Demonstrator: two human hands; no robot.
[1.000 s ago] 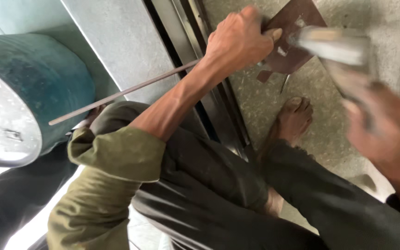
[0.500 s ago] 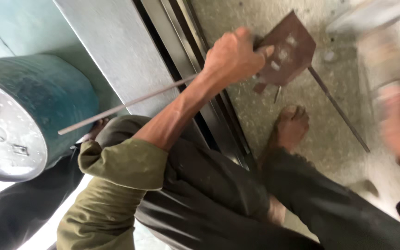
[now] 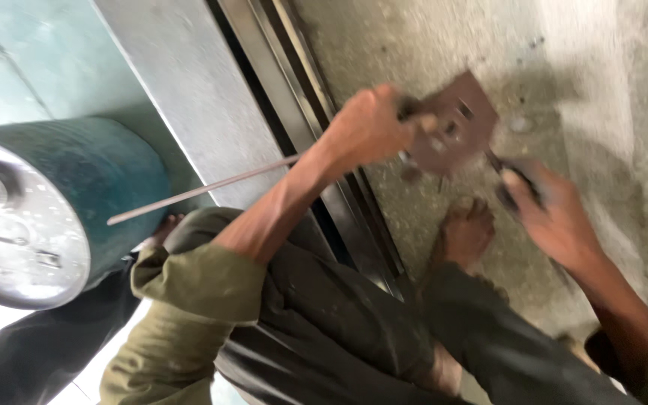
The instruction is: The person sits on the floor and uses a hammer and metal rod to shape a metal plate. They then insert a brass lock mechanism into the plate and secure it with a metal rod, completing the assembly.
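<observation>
Right hand [image 3: 556,217] arrived, left hand [image 3: 365,127] gripping plate [image 3: 451,127]

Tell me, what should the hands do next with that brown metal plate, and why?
Probably steady it first. The left hand grips the brown metal plate by one edge above the concrete floor, and the right hand holds a dark thin tool at its lower corner; everything looks blurred.
</observation>
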